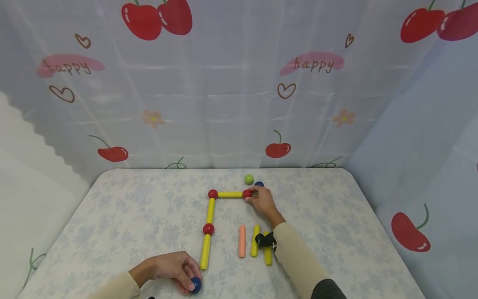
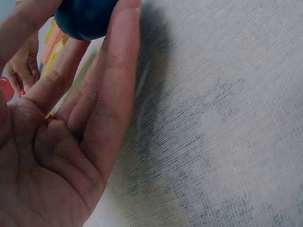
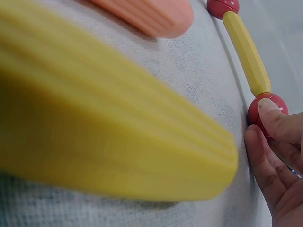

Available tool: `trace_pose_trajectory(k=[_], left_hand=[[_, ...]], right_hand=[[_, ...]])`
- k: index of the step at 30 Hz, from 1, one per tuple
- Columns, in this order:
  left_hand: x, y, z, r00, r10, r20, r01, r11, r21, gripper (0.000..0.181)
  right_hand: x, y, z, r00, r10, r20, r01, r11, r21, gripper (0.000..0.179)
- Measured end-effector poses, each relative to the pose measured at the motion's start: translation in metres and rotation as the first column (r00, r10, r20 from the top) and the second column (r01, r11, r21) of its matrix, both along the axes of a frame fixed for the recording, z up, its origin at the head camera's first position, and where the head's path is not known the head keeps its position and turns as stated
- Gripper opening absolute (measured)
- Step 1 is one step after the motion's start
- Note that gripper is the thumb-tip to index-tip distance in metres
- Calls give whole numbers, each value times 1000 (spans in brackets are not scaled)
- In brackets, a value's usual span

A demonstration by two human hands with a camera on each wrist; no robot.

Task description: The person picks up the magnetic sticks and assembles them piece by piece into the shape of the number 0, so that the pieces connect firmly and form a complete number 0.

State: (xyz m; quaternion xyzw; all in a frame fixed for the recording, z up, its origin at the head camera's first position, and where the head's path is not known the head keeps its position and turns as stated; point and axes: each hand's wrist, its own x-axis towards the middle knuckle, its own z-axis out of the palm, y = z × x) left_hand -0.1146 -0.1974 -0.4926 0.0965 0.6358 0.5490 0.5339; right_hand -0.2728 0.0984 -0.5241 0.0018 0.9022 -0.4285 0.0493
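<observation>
Three red balls (image 1: 213, 194), two blue (image 1: 196, 284).

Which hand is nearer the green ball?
Right. The right hand sits just in front of the green ball; the left hand is at the table's near edge, holding a blue ball.

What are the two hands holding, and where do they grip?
The left hand pinches a dark blue ball at its sides; the right hand touches the red ball ending the yellow stick.

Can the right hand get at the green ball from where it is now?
Probably yes. The right hand rests at the red ball on the frame's corner, and the green ball lies just beyond it on the table. Only a dark blue ball sits beside it, not across the path.
</observation>
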Motion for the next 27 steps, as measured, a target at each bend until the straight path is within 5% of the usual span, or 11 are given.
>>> trace_pose_trajectory(k=[14,27], left_hand=[[3,14,-10,986,161,-40,-165,981,-107,17],[0,20,-8,979,196,-52,-202,968,-150,20]], right_hand=[[0,0,1,1000,7,11,-7,1000,-4,36],[0,2,0,1000,24,-17,-24,1000,-13,35]])
